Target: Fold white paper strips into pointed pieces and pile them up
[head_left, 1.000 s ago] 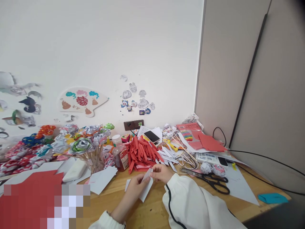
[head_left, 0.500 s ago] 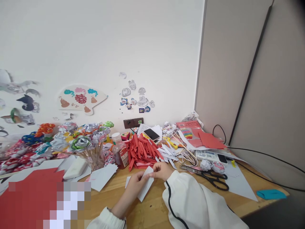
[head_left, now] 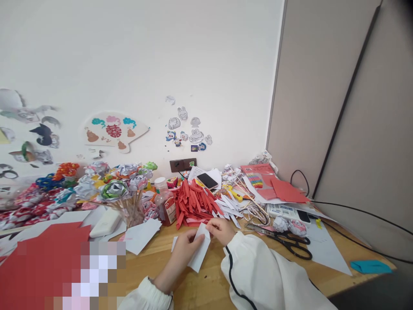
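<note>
A white sheet of paper (head_left: 199, 258), folded into a narrow piece, is held between both hands above the wooden table. My left hand (head_left: 186, 249) is closed on its left side, thumb lying along the face. At its upper right corner my right hand (head_left: 222, 230) pinches the edge between thumb and fingers. Just behind the hands lies a heap of folded red paper strips (head_left: 195, 204), with folded white paper strips (head_left: 228, 206) beside it. Part of another white piece shows behind my left hand; how it lies is hidden.
Black-handled scissors (head_left: 292, 243) lie right of my right sleeve. A jar (head_left: 165, 206), a phone (head_left: 207, 181) and a bundle of sticks (head_left: 131, 209) stand or lie farther back. Red sheets (head_left: 61, 245) and loose white paper (head_left: 142, 236) are at left. Black cables (head_left: 361, 206) cross the right side.
The view has shifted slightly, so the scene sits a little to the right. Both hands keep hold of the white paper; my right fingers have shifted slightly at its upper corner.
</note>
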`<control>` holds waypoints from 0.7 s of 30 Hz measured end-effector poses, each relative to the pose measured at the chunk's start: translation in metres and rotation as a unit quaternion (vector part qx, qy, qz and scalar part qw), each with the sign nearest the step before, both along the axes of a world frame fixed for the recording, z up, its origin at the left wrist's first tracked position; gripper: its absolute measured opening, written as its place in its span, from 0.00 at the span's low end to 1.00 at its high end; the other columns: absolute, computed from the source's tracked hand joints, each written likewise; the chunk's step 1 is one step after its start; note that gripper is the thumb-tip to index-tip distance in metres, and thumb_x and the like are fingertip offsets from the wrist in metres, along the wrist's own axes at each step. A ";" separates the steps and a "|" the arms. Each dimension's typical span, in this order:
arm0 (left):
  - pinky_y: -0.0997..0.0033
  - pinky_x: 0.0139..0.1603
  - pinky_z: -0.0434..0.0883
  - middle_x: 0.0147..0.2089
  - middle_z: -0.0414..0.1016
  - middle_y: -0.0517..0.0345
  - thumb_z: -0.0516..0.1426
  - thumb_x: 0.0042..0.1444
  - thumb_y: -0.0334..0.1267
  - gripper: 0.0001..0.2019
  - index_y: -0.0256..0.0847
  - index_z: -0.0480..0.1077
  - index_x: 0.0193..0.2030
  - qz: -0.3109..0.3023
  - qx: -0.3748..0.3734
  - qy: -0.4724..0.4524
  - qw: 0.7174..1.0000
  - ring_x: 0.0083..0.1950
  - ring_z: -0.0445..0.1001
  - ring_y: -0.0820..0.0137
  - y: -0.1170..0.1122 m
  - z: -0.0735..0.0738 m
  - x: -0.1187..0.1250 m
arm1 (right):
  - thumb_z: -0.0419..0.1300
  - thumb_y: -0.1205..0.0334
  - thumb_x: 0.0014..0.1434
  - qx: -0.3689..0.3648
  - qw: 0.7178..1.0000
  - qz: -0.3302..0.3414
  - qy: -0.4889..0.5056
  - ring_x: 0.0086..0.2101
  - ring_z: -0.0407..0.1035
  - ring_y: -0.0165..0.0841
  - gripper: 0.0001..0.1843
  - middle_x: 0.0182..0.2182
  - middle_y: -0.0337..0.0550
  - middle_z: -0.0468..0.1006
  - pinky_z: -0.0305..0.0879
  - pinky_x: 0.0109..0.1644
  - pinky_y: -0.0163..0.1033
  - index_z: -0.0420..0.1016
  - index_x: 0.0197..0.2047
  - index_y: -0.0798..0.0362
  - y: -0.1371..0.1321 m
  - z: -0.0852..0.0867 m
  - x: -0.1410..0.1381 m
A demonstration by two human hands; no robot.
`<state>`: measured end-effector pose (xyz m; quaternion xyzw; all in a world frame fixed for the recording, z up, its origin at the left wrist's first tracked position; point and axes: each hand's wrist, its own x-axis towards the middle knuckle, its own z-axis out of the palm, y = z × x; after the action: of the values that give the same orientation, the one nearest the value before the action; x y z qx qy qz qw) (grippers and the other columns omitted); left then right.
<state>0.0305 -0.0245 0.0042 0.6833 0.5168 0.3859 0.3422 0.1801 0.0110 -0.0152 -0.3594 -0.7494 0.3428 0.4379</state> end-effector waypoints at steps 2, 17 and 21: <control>0.75 0.24 0.59 0.21 0.68 0.59 0.52 0.43 0.43 0.13 0.34 0.69 0.23 0.016 0.015 0.001 1.000 0.25 0.63 0.70 0.001 -0.001 -0.001 | 0.51 0.57 0.51 -0.055 0.997 0.052 0.021 0.20 0.61 0.25 0.10 0.18 0.35 0.66 0.57 0.24 0.29 0.65 0.28 0.55 -0.001 -0.003 -0.003; 0.75 0.23 0.62 0.23 0.71 0.55 0.54 0.40 0.47 0.17 0.32 0.70 0.27 0.029 -0.084 -0.112 0.990 0.24 0.66 0.70 0.006 -0.010 -0.003 | 0.50 0.66 0.50 -0.031 0.999 0.012 0.012 0.24 0.64 0.27 0.15 0.24 0.38 0.70 0.62 0.29 0.32 0.66 0.42 0.54 0.000 -0.008 -0.007; 0.72 0.26 0.64 0.24 0.72 0.54 0.49 0.44 0.52 0.22 0.33 0.69 0.33 0.023 -0.154 -0.232 0.960 0.26 0.68 0.69 0.002 0.000 -0.002 | 0.49 0.68 0.51 0.052 0.998 -0.024 -0.030 0.30 0.65 0.29 0.15 0.29 0.41 0.73 0.61 0.35 0.34 0.69 0.41 0.53 -0.005 0.002 -0.005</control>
<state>0.0286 -0.0227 0.0039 0.5024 0.4919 0.4573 0.5445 0.1752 0.0058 -0.0128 -0.3636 -0.7703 0.2818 0.4416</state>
